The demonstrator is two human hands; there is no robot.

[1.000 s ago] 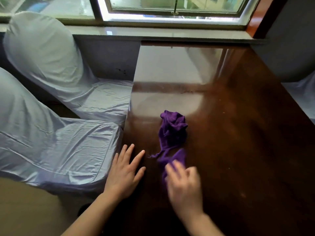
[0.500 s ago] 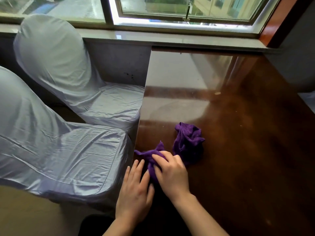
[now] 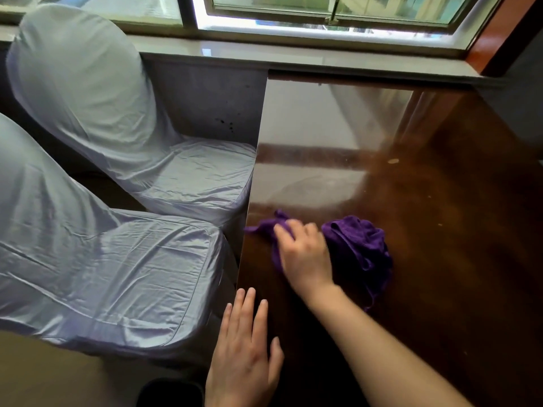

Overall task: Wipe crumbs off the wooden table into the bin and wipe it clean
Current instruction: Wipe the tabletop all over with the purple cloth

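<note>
The step in hand looks like the sweep toward the edge: the right hand [image 3: 304, 254] presses its fingers down on one end of the purple cloth [image 3: 360, 248], the rest of which lies bunched just to the right of that hand on the wooden counter [image 3: 440, 259]. The grip here is a flat, pushing one — fingers loosely curled over the fabric, not closed around it. A corner of the cloth reaches almost to the counter's left edge.

The left hand [image 3: 244, 351] lies open and flat, holding nothing, at the counter's left edge nearer the person than the cloth, its fingers straddling the rim.

A dark shape at the bottom of the view, below the left hand, may be the bin [image 3: 170, 392] — too little shows to be sure. If it is, the next move calls for drawing the cloth along that edge toward it, so the crumbs drop in rather than onto the covered chair [image 3: 102, 274] that stands close beside the counter.

A few pale specks [image 3: 392, 161] sit farther from the person than the cloth, so wiping remains. Room is open across the counter right of the cloth and up to the window sill [image 3: 323, 57].
</note>
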